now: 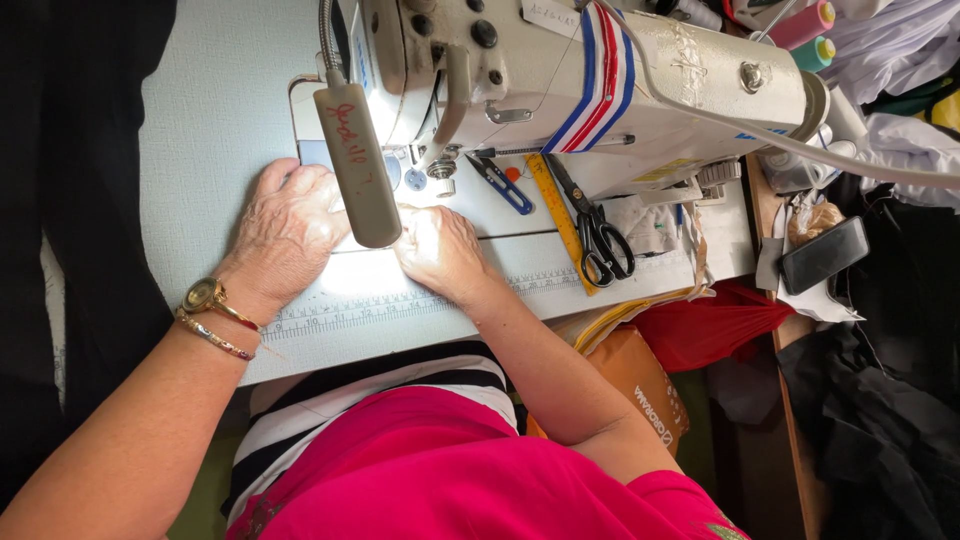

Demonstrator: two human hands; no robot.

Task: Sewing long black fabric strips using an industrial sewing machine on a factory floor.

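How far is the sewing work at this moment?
Done: nothing finished shows. In hand: the left hand lies flat on the white table and the right hand rests beside the needle area of the sewing machine, under the lamp. Left: the scissors and blue snips lie unused.

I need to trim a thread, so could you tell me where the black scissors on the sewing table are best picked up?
Probably by the two black finger loops. On the black scissors they lie at the table's near edge, open and uncovered, while the blades run up toward the sewing machine, beside the yellow ruler. Come from the near side.
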